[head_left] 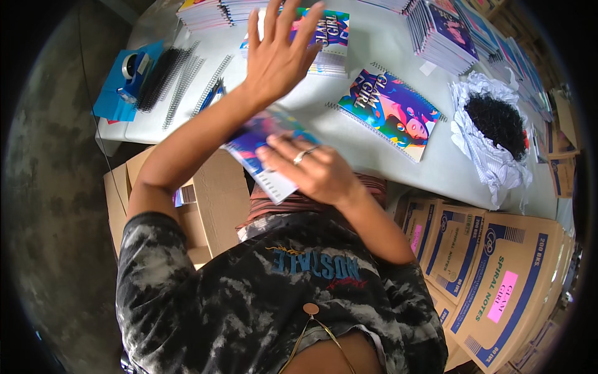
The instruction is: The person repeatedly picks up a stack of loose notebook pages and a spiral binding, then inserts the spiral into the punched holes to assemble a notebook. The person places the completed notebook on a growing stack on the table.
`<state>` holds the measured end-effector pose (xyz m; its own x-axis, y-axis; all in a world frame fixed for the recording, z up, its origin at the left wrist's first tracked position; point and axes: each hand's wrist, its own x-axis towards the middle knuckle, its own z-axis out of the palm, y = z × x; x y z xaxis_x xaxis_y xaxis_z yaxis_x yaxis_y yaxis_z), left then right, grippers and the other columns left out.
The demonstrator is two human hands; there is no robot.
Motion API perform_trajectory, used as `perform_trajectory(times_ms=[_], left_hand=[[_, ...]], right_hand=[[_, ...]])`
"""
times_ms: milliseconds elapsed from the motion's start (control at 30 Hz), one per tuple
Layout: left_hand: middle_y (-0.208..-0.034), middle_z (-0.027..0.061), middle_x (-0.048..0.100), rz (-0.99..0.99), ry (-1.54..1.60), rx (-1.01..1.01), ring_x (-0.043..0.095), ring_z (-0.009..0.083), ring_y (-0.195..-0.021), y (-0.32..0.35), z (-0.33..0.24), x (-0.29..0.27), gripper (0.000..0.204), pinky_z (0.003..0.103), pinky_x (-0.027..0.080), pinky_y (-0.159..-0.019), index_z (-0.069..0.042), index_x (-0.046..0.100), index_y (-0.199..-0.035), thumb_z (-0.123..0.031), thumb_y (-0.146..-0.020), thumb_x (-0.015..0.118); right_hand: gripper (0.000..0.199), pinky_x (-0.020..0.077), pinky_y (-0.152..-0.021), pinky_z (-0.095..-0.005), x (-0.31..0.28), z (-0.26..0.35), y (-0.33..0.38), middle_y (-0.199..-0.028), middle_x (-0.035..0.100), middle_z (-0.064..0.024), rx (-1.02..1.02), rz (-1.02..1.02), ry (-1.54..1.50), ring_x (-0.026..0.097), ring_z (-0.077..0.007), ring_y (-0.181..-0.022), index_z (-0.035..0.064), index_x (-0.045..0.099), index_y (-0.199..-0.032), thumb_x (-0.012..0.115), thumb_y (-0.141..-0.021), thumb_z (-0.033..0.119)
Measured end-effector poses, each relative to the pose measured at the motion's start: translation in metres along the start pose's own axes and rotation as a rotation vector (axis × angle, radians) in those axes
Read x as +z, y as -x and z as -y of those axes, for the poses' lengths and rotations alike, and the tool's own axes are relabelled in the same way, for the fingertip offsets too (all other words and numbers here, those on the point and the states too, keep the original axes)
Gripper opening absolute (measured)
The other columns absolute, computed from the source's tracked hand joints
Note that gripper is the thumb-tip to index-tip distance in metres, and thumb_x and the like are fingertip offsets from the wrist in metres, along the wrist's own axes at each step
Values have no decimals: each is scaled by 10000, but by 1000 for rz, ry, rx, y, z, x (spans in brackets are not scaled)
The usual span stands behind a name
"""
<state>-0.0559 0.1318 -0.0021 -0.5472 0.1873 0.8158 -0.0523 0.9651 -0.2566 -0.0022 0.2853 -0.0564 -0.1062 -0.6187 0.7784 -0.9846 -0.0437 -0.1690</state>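
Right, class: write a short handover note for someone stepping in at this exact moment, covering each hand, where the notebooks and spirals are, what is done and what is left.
Left hand: raised, open, fingers spread, holding nothing, above the table.
Right hand: gripping an unbound colourful notebook at the table's near edge, punched edge toward the body.
On the table: one bound notebook lying flat, stacks of notebooks along the far side, black spiral wires at the left beside a blue tape dispenser, a tangle of black wire on white paper at the right.
Done: at least one notebook bound.
Left: the held notebook has no spiral yet.
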Motion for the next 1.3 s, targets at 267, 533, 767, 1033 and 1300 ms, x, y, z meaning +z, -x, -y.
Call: perform_trajectory(times_ms=[267,533,767,1033,1300], left_hand=[[-640,128,631,194,624,-205,604,254,-560,-62,43,-13,291,296,463,-547,-39,657,-811,-271,-897,504],[-560,43,526,174,614,27,524,220,-524,9,20,0,347,322,411,-494,-84,591,-596,-385,-755,656],[-1231,222,373,-483,396,72,374,368,-1116,6,34,0,825,486,262,-938,-78,438,-1248,-705,-713,466],[-1400,324,104,-262,456,244,28,484,-1316,115,60,19,1099,600,42,-1027,86,130,-1364,-784,-724,331],[-1033,200,524,-145,291,525,435,388,-1051,119,-12,-19,801,606,282,-916,-6,497,-1149,-700,-803,297]], right_hand=[[181,472,-642,-236,2,-48,52,-831,647,-42,787,-416,-724,585,-88,-726,-16,633,-979,627,-804,31],[247,463,-650,-206,-14,-54,31,-853,648,-49,793,-336,-741,562,-64,-723,-17,606,-1070,601,-838,66],[360,518,-746,-286,-15,-48,29,-1042,638,-128,459,-258,-422,648,-216,-897,55,613,-1103,579,-763,-58],[486,519,-769,-306,-12,-42,30,-1091,619,-106,386,-210,-365,640,-241,-910,47,587,-1137,551,-681,-114],[524,516,-772,-322,-9,-41,32,-1109,607,-116,371,-207,-360,624,-258,-942,43,578,-1146,587,-642,-101]])
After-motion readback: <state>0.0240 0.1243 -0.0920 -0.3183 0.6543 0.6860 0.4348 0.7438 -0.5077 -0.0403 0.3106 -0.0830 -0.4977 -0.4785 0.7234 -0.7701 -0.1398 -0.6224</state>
